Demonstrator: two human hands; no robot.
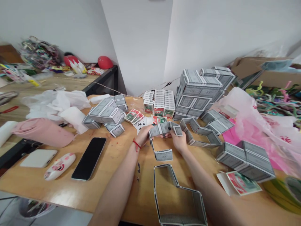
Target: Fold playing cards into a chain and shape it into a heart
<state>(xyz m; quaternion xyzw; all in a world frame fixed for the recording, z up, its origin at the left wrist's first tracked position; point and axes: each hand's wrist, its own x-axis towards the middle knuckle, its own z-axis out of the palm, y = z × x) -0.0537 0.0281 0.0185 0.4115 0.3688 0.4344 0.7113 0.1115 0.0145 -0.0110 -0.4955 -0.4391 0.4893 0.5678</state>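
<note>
Between my hands is a bent strip of joined playing cards (161,129), grey patterned backs outward, with one end folded toward me above the table. My left hand (144,135) is closed on its left corner; a red string bracelet circles that wrist. My right hand (178,140) pinches the right end, where a card section folds over. Nearer me stands an open card frame (175,180) with an angular outline. Another open card frame (199,135) stands just right of my right hand. Loose playing cards (140,124) lie face up beyond my left hand, beside card boxes (134,116).
Stacked card blocks (197,91) rise at the back right, beside rows of card boxes (159,102). A card structure (105,111) stands left; a phone (89,158) lies nearer. On the right are a card block (245,160), an opened card box (243,182) and green tape (282,194).
</note>
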